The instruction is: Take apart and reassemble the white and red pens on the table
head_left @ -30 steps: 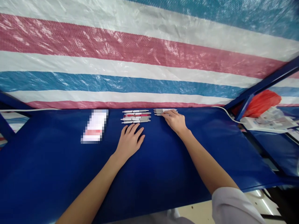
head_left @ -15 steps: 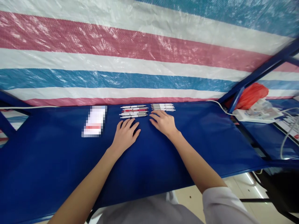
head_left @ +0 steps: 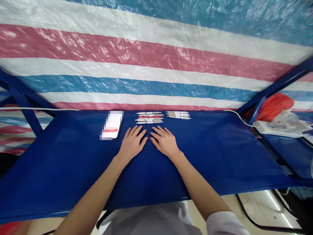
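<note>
Flat on the blue table surface (head_left: 210, 153) rests my left hand (head_left: 132, 142), fingers spread and holding nothing. My right hand (head_left: 165, 141) lies beside it, also open, with its fingertips pointing toward the left hand. Just beyond the fingertips is a left group of pens (head_left: 149, 117), several white and grey ones and a red one, laid side by side. A second group of pens (head_left: 178, 115), white and grey, lies to its right. Neither hand touches the pens. Left of my left hand lies a phone (head_left: 112, 126), its screen blurred out.
A striped plastic sheet (head_left: 146, 58) hangs behind the table. Blue frame bars (head_left: 260, 104) slant at both sides. At the right are a red plastic bag (head_left: 276, 104) and white items. A white cable (head_left: 238, 116) runs along the back edge.
My right hand has drawn back from the right group of pens and moved closer to my left hand. The camera view has shifted slightly left.
</note>
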Action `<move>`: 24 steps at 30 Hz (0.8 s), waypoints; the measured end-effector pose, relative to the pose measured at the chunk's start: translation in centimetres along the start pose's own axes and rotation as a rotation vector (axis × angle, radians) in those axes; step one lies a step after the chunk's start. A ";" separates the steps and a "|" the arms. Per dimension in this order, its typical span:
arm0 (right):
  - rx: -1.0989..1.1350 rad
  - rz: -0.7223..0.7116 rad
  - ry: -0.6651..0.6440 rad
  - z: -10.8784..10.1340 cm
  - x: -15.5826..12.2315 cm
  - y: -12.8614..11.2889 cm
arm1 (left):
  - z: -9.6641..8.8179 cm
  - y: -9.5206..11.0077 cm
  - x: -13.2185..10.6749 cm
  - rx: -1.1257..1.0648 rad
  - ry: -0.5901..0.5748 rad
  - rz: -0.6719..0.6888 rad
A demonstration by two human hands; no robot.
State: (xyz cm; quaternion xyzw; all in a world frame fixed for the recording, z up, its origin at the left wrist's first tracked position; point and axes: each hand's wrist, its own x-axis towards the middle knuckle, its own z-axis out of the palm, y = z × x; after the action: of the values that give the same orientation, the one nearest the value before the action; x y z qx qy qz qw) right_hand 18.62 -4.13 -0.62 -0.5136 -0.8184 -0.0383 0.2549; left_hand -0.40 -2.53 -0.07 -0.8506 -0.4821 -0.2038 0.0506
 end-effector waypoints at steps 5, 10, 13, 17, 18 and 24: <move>0.018 0.005 -0.013 0.1 0.0 0.1 | -0.3 -0.1 2.5 0.010 0.028 0.011; 0.045 0.026 -0.006 0.2 0.1 0.2 | 0.3 -0.3 5.1 0.046 -0.014 0.082; 0.079 0.056 0.004 0.1 0.3 0.3 | 0.8 -0.5 5.7 0.062 -0.023 0.111; 0.119 0.097 -0.006 -0.3 0.4 0.4 | 1.1 -0.6 6.0 0.061 -0.041 0.119; 0.126 0.109 -0.009 -0.4 0.5 0.4 | 1.2 -0.6 6.1 0.060 -0.048 0.117; 0.136 0.132 -0.027 -0.6 0.5 0.5 | 1.4 -0.5 6.6 0.050 -0.093 0.125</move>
State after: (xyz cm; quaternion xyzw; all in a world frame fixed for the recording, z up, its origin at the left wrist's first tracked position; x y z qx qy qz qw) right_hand 19.13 -3.62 0.02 -0.5483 -0.7868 0.0411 0.2803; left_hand 2.56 3.42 1.17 -0.8862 -0.4346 -0.1483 0.0620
